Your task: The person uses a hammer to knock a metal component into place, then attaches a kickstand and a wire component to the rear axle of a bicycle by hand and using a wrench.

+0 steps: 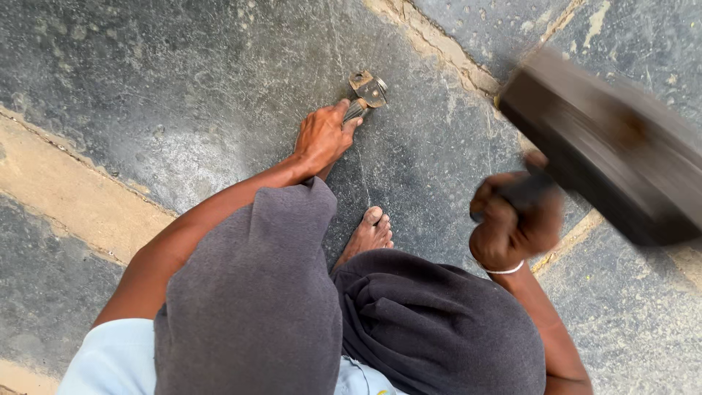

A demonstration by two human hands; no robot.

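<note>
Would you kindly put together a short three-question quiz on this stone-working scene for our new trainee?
1. True or false: the left hand holds a metal chisel against the stone slab.
2. What does the right hand grip? A) a paintbrush B) a hammer C) a bucket
3. Fill in: a bare ____ rests on the slab between the knees.

Key
1. True.
2. B; its dark head is blurred and raised at the right.
3. Foot.
</note>
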